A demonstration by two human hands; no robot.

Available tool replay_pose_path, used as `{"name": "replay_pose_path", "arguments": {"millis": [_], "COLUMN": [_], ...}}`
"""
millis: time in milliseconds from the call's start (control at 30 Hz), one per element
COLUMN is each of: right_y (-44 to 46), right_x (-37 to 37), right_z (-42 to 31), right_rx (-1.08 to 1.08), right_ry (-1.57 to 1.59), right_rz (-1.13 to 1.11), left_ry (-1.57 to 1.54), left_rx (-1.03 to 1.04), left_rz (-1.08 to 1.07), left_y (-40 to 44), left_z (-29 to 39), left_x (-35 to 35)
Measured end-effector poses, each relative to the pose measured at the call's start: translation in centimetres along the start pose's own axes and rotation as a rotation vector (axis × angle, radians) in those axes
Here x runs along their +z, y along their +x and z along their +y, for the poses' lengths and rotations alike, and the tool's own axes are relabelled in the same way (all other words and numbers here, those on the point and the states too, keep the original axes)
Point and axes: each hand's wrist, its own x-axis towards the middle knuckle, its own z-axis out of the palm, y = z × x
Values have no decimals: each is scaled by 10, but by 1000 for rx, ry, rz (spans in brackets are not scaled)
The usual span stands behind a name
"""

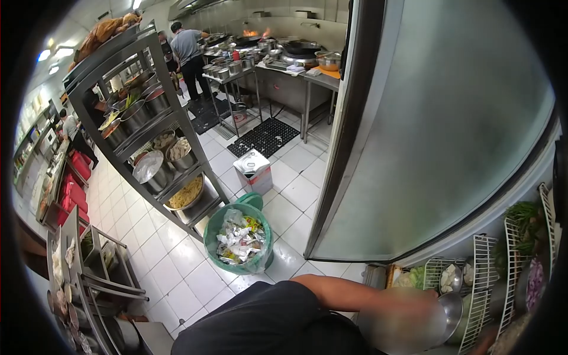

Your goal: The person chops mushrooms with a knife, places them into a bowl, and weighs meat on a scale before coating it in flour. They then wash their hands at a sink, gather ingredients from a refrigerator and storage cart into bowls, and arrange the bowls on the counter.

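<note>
My left arm, in a black sleeve, stretches to the right across the bottom of the head view. Its hand (431, 294) is at the rim of a shiny steel bowl (454, 316) and appears closed on it; a blurred patch covers much of the forearm and bowl. Just beyond is a smaller metal bowl of pale chunks (451, 278) on a white wire shelf (485, 251). Light green vegetables (412, 277) lie to its left. At the lower right edge a brownish shape (488, 338) may be part of my right hand; its fingers cannot be made out.
A frosted door (438, 130) stands ahead to the right. Left of it are a green bin (213, 239) full of rubbish and a white box (255, 174). A metal rack (133, 151) holds pots of food. Other people stand near the stoves and the far-left counter.
</note>
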Motion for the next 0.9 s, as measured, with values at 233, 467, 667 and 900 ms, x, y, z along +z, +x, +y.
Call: {"name": "replay_pose_path", "arguments": {"millis": [233,467,667,900], "right_y": [5,3,4,9], "right_x": [13,20,23,30], "right_z": [13,22,31,43], "right_rx": [-50,-69,-69,-84], "right_ry": [-55,-90,-121,-167], "right_rz": [41,72,92,112], "left_ry": [-3,-32,-48,-45], "left_rx": [-12,16,7,-19], "left_rz": [-28,-18,-29,-26], "left_y": [2,-3,-2,-4], "left_z": [-1,3,-1,-3], "left_x": [3,7,10,12]}}
